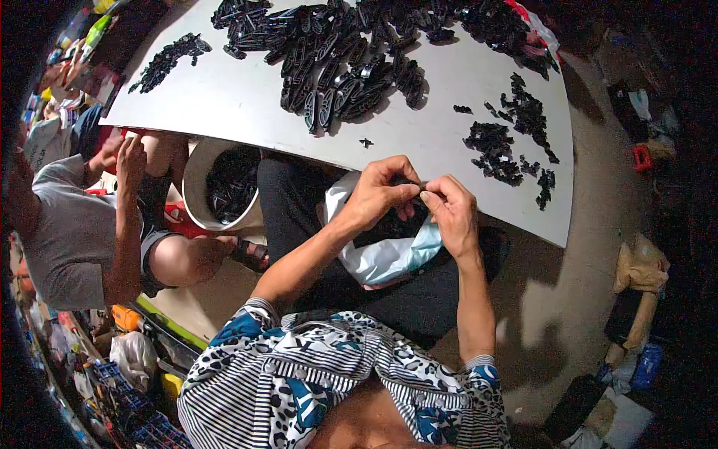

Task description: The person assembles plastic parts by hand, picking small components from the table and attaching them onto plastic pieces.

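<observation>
My left hand [380, 196] and my right hand [452, 212] meet in front of the table edge, above my lap. Thumbs and forefingers of both are pinched close together, tip to tip. Something dark shows inside the curled fingers of the left hand, but its kind is hidden. Whatever the right fingertips pinch is too small to make out. Under the hands, a white and pale blue plastic bag [389, 258] lies open on my lap with dark pieces in it. One small black plastic part [366, 142] lies on the white table [441, 97] just beyond my left hand.
A big heap of black oval plastic parts [329, 67] covers the table's far middle. Smaller black pieces lie in piles [493, 150] at right and in another pile [168, 63] at far left. Left of me stands a white bucket [193, 176] of black parts, beside a seated person [78, 232].
</observation>
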